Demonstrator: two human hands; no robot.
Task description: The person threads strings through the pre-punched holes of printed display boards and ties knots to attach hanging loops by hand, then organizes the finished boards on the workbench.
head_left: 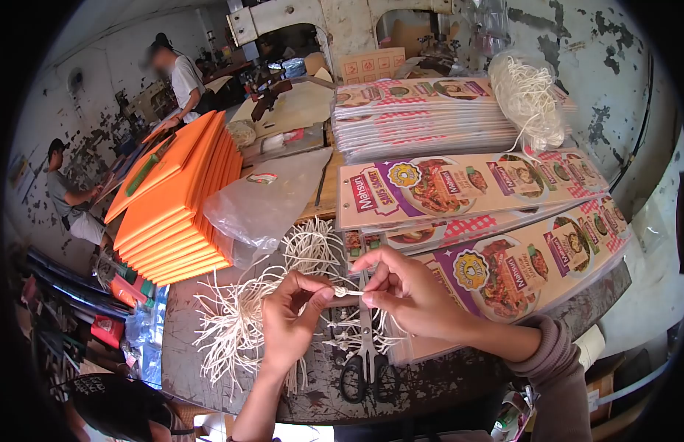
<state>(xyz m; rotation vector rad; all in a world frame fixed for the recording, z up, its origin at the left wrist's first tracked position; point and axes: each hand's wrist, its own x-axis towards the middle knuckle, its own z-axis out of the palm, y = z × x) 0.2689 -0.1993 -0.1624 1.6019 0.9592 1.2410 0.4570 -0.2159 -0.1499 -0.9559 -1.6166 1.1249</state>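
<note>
Closest to us, the scissors point(367, 353) lie on the worn table point(312, 401), black handles towards us. Just above them, we pinch the white cord point(345, 292) between our hands: the left hand point(292, 317) presses thumb against finger at the cord's knotted part, and the right hand point(415, 295) pinches its other end between thumb and fingertips.

Below our hands, knotted cords point(348, 330) lie beside the scissors, and left of the scissors spreads a loose cord pile point(235, 317). Right of the scissors we see overlapping printed cardboard sheets point(496, 276).

Beyond the scissors to the left stand the orange stack point(183, 202) and a clear plastic bag point(264, 199). Beyond them to the right, a bag of cord point(530, 99) rests on a taller printed stack point(423, 121). Farther off, left of the scissors, a person in a white shirt point(186, 85) reaches down.
</note>
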